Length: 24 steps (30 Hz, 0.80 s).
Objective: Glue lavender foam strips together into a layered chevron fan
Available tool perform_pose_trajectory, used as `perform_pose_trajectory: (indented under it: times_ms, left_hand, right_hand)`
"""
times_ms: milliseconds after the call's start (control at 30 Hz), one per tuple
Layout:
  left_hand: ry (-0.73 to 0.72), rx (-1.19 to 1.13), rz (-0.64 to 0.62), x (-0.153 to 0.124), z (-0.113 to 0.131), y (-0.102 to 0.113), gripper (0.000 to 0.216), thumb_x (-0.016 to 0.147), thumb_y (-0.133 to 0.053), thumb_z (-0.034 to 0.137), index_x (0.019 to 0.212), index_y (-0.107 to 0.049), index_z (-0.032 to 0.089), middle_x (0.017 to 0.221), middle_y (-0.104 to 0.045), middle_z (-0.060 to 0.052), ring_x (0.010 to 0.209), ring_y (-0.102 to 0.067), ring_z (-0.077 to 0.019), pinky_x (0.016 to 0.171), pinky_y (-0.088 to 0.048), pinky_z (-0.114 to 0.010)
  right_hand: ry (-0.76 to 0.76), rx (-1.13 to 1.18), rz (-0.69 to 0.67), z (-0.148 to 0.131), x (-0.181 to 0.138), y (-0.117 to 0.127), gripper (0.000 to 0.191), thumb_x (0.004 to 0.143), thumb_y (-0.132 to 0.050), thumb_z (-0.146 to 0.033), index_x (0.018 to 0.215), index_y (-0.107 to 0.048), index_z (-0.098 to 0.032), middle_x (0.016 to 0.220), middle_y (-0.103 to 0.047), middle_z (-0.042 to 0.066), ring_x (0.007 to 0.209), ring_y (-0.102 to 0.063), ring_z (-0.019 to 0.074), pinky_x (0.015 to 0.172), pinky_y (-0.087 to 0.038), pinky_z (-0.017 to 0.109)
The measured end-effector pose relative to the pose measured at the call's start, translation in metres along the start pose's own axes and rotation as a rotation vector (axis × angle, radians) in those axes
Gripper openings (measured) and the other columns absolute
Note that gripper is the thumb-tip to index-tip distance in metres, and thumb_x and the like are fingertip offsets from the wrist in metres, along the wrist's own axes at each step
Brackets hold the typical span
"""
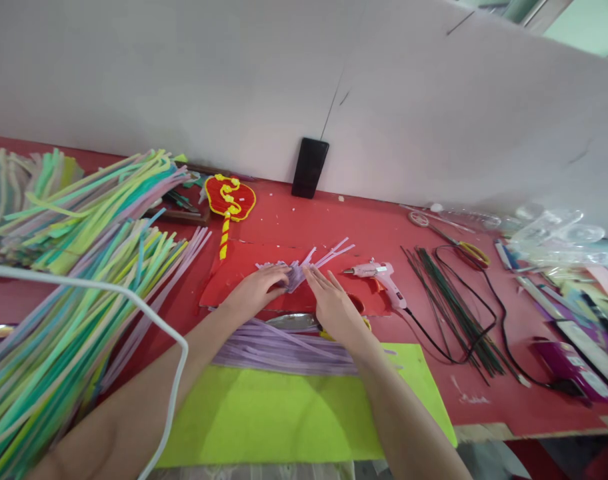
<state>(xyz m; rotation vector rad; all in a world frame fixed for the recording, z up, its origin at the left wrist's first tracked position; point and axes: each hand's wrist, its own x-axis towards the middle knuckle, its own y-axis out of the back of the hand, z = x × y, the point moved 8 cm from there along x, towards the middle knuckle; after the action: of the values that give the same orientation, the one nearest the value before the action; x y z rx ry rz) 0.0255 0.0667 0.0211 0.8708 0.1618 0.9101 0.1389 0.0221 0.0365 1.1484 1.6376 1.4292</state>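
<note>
On a red board (234,293) lies a small woven piece of light purple pipe cleaners (297,277), with several loose ends (337,251) sticking out to the upper right. My left hand (264,287) pinches its left side between thumb and curled fingers. Against its right side, my right hand (334,300) lies with fingers stretched flat, touching the strips. Parts of the piece are hidden under both hands. Below it, a bundle of purple pipe cleaners (284,350) rests along a lime-green sheet (274,413). Scissors (294,322) lie partly beneath my right wrist.
A pink glue gun (384,277) sits right of the board, its black cord trailing past dark green stems (459,313). Multicoloured pipe cleaners (109,320) fill the left. A red-and-yellow fan shape (229,200) and a phone (310,168) are behind. A white cable (134,300) crosses the left foreground.
</note>
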Motion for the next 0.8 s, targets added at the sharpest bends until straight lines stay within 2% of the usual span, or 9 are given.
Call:
perform_pose_trajectory:
  times_ms: [133,267,433,800]
  left_hand:
    - [0.014,-0.003,0.006,0.001,-0.005,-0.002,0.009,0.081,-0.055,0.019,0.089,-0.06,0.019,0.126,-0.058,-0.007,0.123,-0.047,-0.0202,0.106,-0.034,-0.04]
    - [0.022,-0.005,0.017,0.0,-0.008,-0.004,0.01,0.081,-0.055,0.019,0.09,-0.06,0.019,0.125,-0.059,-0.007,0.123,-0.047,-0.02,0.106,-0.034,-0.039]
    - [0.0,-0.016,0.02,0.0,-0.004,-0.002,0.009,0.082,-0.055,0.019,0.09,-0.059,0.018,0.125,-0.059,-0.007,0.123,-0.048,-0.0196,0.106,-0.035,-0.039]
    - [-0.019,-0.007,0.024,0.0,-0.004,-0.002,0.009,0.083,-0.055,0.019,0.09,-0.059,0.019,0.125,-0.059,-0.007,0.123,-0.048,-0.0188,0.106,-0.035,-0.039]
  right_hand:
    - [0.005,0.014,0.091,0.0,-0.001,0.013,0.077,0.065,-0.029,0.006,0.141,-0.03,-0.011,0.147,-0.032,0.008,0.138,-0.021,0.0164,0.113,-0.023,0.044]
    - [-0.05,0.025,0.193,0.01,-0.004,0.024,0.072,0.067,-0.031,0.005,0.135,-0.042,-0.016,0.151,-0.022,0.006,0.14,-0.015,0.0181,0.112,-0.024,0.044]
    - [-0.097,-0.004,0.132,0.018,-0.008,0.019,0.071,0.064,-0.035,0.005,0.125,-0.055,-0.022,0.153,-0.014,0.002,0.141,-0.009,0.0235,0.111,-0.024,0.048]
    - [-0.1,-0.043,0.081,0.018,-0.008,0.014,0.069,0.065,-0.038,0.005,0.125,-0.056,-0.026,0.153,-0.013,-0.001,0.141,-0.008,0.027,0.111,-0.023,0.05]
